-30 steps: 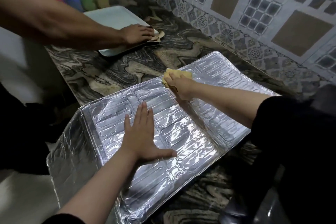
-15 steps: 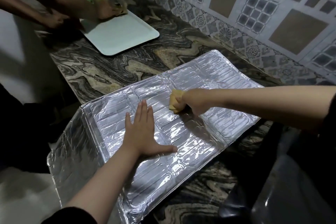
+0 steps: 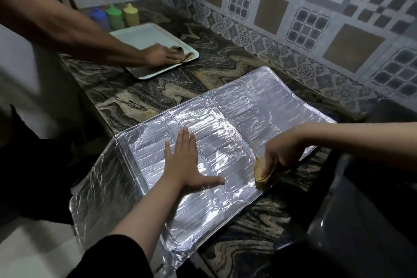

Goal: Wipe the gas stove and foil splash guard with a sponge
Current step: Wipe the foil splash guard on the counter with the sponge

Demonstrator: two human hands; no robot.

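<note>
1. Two hands work the foil splash guard (image 3: 225, 133), which lies flat across the middle of the frame on the marbled counter (image 3: 140, 101), one flap drooping over the counter's near edge at lower left.
2. The left hand (image 3: 184, 165) lies palm down at centre frame, fingers (image 3: 186, 140) straight and close together, thumb spread to the right, pressing the sheet flat.
3. The right hand (image 3: 279, 153) at centre right curls its fingers round a yellow sponge (image 3: 262, 171), set on the guard's near right edge.
4. Progress, as a judgement: the foil wipe is under way, but no clean or dirty zones can be told apart. The gas stove is not clearly in view, so that part looks left to do.
5. The guard is shiny, embossed with oblong ridges and creased along its folds; thin, likely to crumple.
6. At upper left, another person's hand (image 3: 158, 55) rubs a cloth on a white tray (image 3: 144, 36), beside coloured bottles (image 3: 115, 16).
</note>
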